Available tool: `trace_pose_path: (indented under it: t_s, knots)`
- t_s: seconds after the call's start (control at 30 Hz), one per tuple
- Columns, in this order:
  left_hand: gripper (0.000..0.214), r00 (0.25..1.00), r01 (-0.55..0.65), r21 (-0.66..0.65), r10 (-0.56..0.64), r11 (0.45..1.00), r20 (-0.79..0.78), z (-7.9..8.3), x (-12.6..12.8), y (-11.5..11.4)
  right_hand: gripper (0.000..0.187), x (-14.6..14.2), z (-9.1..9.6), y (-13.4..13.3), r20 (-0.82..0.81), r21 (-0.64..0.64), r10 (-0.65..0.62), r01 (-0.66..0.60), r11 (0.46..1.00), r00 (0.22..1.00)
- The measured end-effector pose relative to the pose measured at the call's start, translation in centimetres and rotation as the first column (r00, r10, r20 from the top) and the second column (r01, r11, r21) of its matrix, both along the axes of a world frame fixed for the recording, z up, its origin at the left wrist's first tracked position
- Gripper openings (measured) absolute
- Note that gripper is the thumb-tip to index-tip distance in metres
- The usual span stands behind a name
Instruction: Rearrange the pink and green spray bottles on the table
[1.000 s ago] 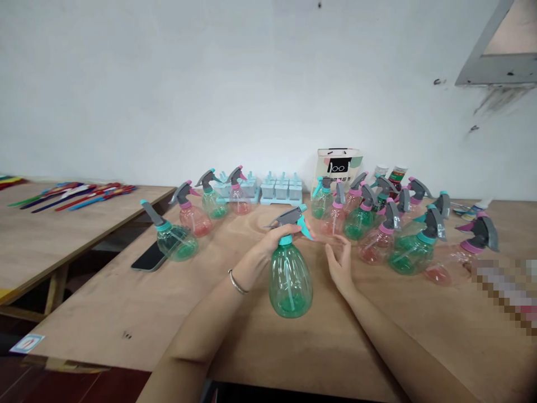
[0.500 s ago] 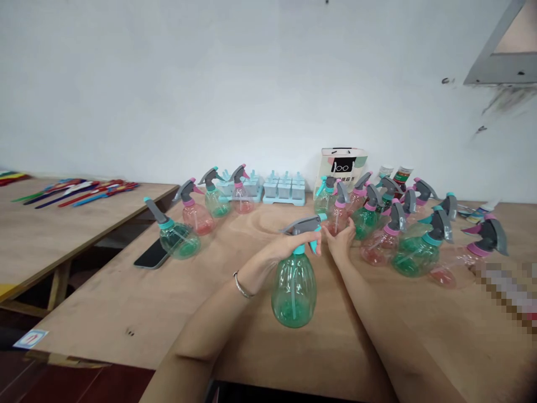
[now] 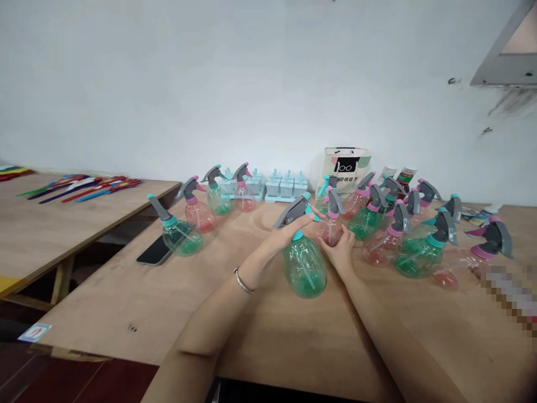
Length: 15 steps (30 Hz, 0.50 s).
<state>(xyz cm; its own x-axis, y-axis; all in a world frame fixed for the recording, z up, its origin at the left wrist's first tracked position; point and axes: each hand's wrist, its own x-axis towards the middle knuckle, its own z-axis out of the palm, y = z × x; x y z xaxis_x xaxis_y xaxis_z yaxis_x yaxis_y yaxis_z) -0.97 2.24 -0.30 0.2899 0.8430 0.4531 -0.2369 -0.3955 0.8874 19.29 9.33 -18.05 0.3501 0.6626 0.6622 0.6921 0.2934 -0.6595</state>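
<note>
My left hand (image 3: 289, 232) is closed round the neck of a green spray bottle (image 3: 305, 267) with a grey and turquoise trigger head. That bottle hangs tilted, its base toward the lower right. Beyond it, my right hand (image 3: 342, 252) curls round the body of a pink spray bottle (image 3: 331, 228) with a grey and pink head. Close to the right hand stand more bottles, among them a green spray bottle (image 3: 364, 224) with a pink collar and a pink spray bottle (image 3: 380, 246).
Several spray bottles fill the table's right side; others stand at left, one green spray bottle (image 3: 182, 239) by a phone (image 3: 155, 251). Pale blue popsicle moulds (image 3: 286, 187) and a paper bag (image 3: 344, 168) are by the wall. Another table (image 3: 84, 224) holds colourful flat items (image 3: 79, 187).
My left hand has tilted the green spray bottle, swinging its base up and to the right. My right hand stays at the pink spray bottle. The view has shifted slightly.
</note>
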Motion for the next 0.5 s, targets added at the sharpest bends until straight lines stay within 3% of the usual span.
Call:
trace_pose_path:
  t_s: [0.1,0.23,0.3,0.4,0.5]
  knots:
    - [0.024,1.000,0.013,0.003,-0.013,1.000,-0.019,0.2,-0.2,0.0,0.088,-0.1,0.0,-0.2,-0.013,0.001,0.029,-0.029,1.000,0.999]
    - [0.032,0.977,-0.123,0.022,0.125,0.992,-0.170,0.3,-0.5,-0.1,0.088,-0.1,0.1,-0.3,-0.018,-0.006,0.061,-0.062,0.998,0.998]
    - [0.026,0.953,-0.157,0.060,0.167,0.986,-0.254,0.6,-1.2,-0.1,0.088,0.0,0.1,-0.2,-0.017,-0.005,0.064,-0.064,0.998,0.998]
    - [0.016,0.908,-0.258,0.109,0.280,0.960,-0.313,0.7,-3.8,-0.1,0.087,0.0,0.1,-0.1,-0.023,0.004,0.058,-0.058,0.998,0.998]
    - [0.022,0.815,-0.458,0.141,0.478,0.878,-0.328,-0.2,-8.8,-0.4,0.089,-0.1,0.0,0.0,-0.055,0.015,0.085,-0.085,0.996,0.995]
